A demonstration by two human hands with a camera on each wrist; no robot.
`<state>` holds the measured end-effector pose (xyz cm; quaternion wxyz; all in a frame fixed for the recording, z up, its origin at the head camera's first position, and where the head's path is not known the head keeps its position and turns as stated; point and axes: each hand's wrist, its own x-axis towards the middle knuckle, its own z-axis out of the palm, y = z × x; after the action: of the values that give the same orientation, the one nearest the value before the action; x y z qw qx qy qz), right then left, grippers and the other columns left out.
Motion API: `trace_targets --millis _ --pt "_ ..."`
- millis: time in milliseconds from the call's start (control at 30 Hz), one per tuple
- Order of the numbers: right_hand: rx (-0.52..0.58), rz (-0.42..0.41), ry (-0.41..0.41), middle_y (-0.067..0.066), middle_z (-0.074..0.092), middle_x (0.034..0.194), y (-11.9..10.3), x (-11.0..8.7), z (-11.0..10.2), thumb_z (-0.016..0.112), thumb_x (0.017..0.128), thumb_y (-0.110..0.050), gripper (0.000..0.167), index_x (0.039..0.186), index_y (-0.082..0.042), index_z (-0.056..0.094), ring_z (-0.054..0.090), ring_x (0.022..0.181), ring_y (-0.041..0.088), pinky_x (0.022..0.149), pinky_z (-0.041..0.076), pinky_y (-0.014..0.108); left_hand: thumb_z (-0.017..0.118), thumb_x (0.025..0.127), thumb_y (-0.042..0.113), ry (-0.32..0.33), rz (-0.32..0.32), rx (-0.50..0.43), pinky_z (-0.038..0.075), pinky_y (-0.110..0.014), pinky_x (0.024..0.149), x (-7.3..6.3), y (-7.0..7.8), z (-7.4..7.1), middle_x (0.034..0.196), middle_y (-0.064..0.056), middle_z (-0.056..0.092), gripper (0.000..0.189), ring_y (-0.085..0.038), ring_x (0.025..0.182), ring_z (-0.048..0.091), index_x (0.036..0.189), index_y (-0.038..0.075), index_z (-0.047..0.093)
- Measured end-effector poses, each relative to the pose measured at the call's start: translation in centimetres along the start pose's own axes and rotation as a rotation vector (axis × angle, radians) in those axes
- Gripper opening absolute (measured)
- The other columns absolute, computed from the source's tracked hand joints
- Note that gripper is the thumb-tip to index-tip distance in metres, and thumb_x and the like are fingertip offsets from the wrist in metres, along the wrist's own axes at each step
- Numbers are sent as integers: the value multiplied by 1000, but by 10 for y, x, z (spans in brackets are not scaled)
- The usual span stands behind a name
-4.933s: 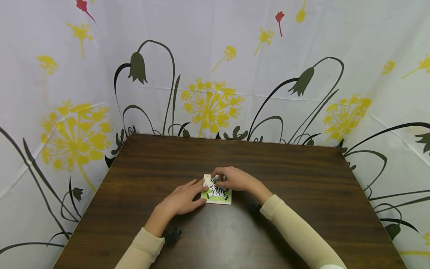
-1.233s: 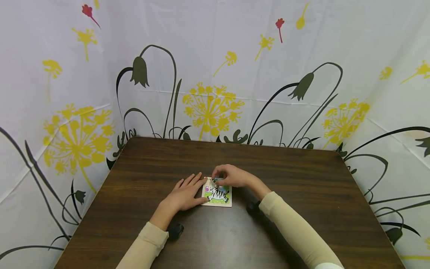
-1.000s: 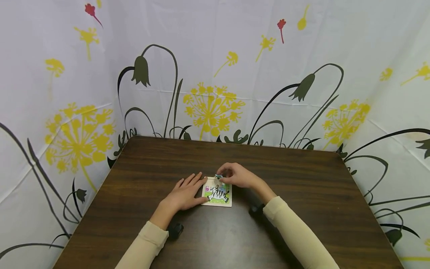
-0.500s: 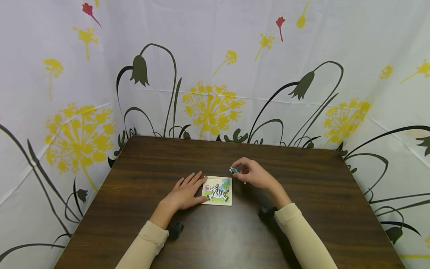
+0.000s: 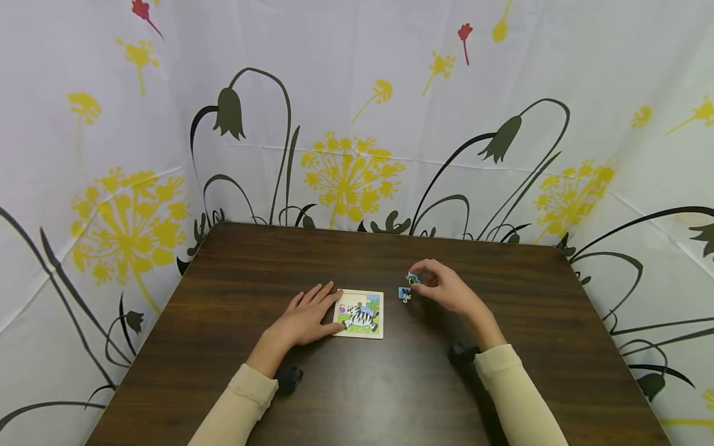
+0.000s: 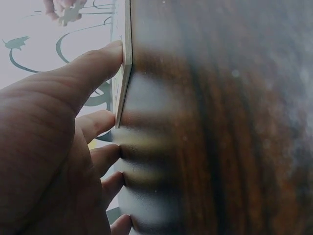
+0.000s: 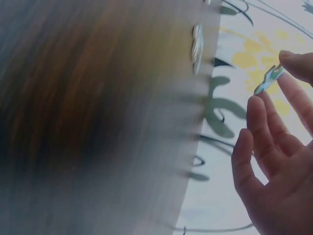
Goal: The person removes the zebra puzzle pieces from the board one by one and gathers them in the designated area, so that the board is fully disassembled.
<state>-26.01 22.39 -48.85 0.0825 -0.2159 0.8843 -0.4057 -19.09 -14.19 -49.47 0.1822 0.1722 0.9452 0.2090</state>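
Note:
A small square jigsaw puzzle (image 5: 351,299) with a zebra picture lies on the table, its pale wooden backing bare at the upper left. My left hand (image 5: 298,323), fingers spread flat, rests at its left side. In the left wrist view the thumb and index finger touch the board's edge (image 6: 128,34). Right of the puzzle, my right hand (image 5: 446,290) pinches a blue-green puzzle piece (image 5: 413,278) just above the table. The right wrist view shows that piece (image 7: 269,81) between thumb and fingertips. Below it lies another puzzle piece (image 5: 404,294), blue with black and white.
The dark wooden table (image 5: 357,396) reaches back to a white curtain (image 5: 357,80) printed with yellow and dark green flowers. Black wrist cameras sit under both wrists, the left camera (image 5: 290,380) and the right camera (image 5: 463,354) near the tabletop.
My right hand lifted a piece from the puzzle's top and carried it to the right. The loose piece has come into view from under that hand. My left hand stays at the board.

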Motion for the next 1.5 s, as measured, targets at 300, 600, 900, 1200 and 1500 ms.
trace_targets --millis 300,600,900,1200,1500 --pt "-149 72 -53 11 67 111 16 -9 -9 79 99 -19 26 123 -10 72 57 89 19 78 50 35 68 103 54 8 -2 16 14 -69 132 2 -4 2 181 -10 21 85 -39 168 19 172 19 33" --pt "-252 135 -104 10 63 111 25 -6 -5 81 97 -17 20 116 -13 74 60 96 22 83 52 41 69 103 51 0 -3 2 11 -68 133 2 -2 3 182 -11 19 85 -39 168 17 172 19 32" --pt "-297 183 -134 12 62 114 21 -6 -10 83 96 -22 28 119 -10 72 61 98 25 87 54 48 68 103 53 0 -4 12 12 -68 133 1 -3 3 182 -9 20 84 -38 168 17 172 19 32" --pt "-287 172 -130 14 58 110 21 -9 -13 82 94 -17 22 112 -8 72 58 94 26 85 52 45 67 103 54 5 -7 20 13 -68 133 2 -5 2 182 -9 19 84 -37 168 17 172 21 32" --pt "-280 162 -122 14 59 110 25 -9 -11 81 94 -15 21 112 -8 73 58 95 25 87 52 45 67 104 53 0 -5 10 12 -69 133 0 -3 2 182 -9 19 84 -38 168 16 172 21 31"
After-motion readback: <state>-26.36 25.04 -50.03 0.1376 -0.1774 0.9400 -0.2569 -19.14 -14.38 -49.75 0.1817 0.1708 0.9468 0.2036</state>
